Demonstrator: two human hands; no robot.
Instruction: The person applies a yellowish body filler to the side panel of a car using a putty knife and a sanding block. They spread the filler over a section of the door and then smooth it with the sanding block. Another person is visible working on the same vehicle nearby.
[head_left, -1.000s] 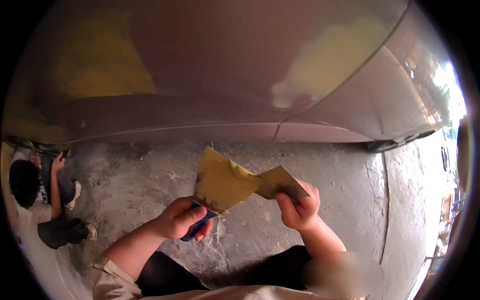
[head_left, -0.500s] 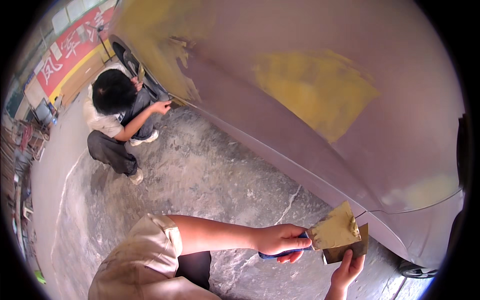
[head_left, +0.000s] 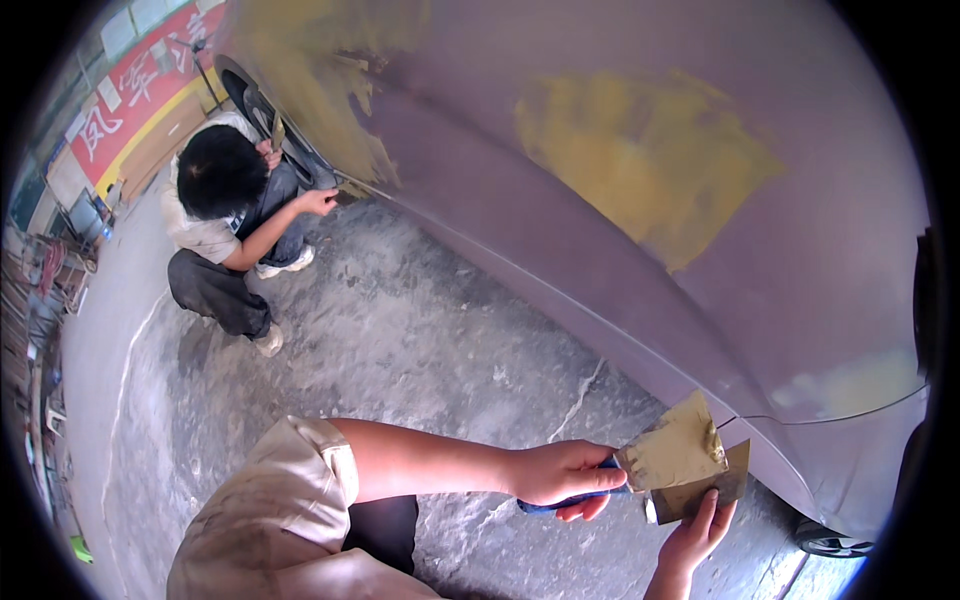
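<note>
At four o'clock, the left grip is closed round a putty knife by its blue handle, presumably to avoid the filler-coated end; the right grip pinches a flat spreader at six o'clock, probably freeing its far edge.

The left hand grips the handle of a scraper, whose blade reaches out to the right of that grip. Behind the blade lies a flat spreader, held from below in the right hand, right of the left grip and slightly nearer. Beyond both grips spans the car side, with a filler patch on it. A wheel sits right of the right grip; a co-worker squats far ahead-left of the left grip.
</note>
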